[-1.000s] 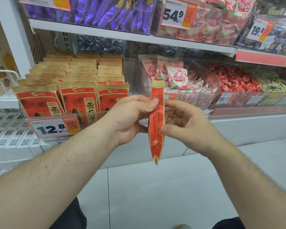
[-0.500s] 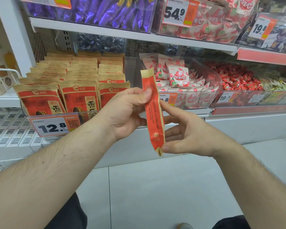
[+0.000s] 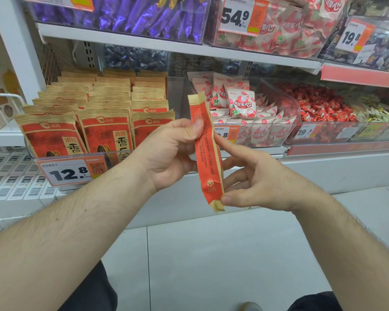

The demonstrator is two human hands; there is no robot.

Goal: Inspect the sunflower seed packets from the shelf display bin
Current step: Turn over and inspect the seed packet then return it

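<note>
I hold one red and tan sunflower seed packet [image 3: 208, 153] edge-on in front of the shelf, tilted with its top to the left. My left hand [image 3: 166, 151] grips its upper half between thumb and fingers. My right hand [image 3: 258, 182] pinches the lower corner with the thumb, index finger resting on its side. Rows of the same packets [image 3: 99, 113] stand upright in the clear display bin [image 3: 121, 153] at left, behind a 12.8 price tag [image 3: 70, 173].
Right of the bin are clear bins of white and pink snack packs [image 3: 240, 104] and red candies [image 3: 319, 106]. An upper shelf [image 3: 166, 44] carries purple packs and more price tags. A white wire rack [image 3: 5, 95] stands at far left. Grey tiled floor lies below.
The packet rose and tilted, its top leaning left. My right hand slid from the packet's middle down to its lower corner. The left hand kept its grip.
</note>
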